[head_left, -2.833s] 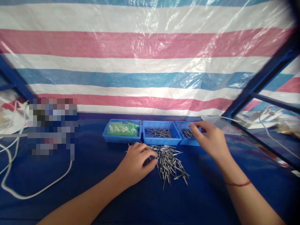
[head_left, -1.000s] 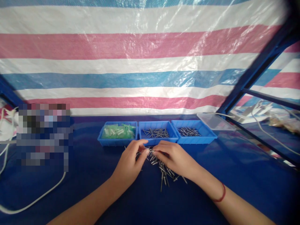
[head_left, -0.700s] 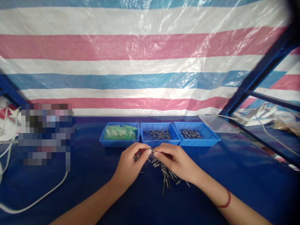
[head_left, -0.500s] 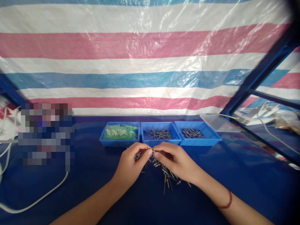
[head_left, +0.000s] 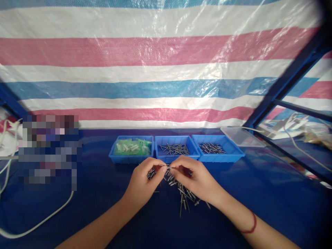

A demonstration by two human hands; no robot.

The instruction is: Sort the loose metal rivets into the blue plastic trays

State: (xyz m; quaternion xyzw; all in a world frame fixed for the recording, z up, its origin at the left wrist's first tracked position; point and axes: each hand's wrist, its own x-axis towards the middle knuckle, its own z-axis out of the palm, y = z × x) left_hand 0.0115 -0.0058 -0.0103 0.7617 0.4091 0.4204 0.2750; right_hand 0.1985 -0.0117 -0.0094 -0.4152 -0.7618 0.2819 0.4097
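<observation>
Above the blue table, my left hand and my right hand meet fingertip to fingertip. Both pinch a small metal piece, apparently a blind rivet, mostly covered by the thumbs and forefingers. Under and between the hands lies a loose pile of blind rivets, thin metal pins with thicker ends. Part of that pile is hidden behind the fingers.
Three blue bins stand in a row behind the hands: a left bin with green and white pieces, a middle bin and a right bin with metal pins. A clear lid and a white cable lie at the sides.
The hands stay pinched together on the metal piece, with the fingertips slightly shifted. The whole view has moved a little; the bins and pile look unchanged.
</observation>
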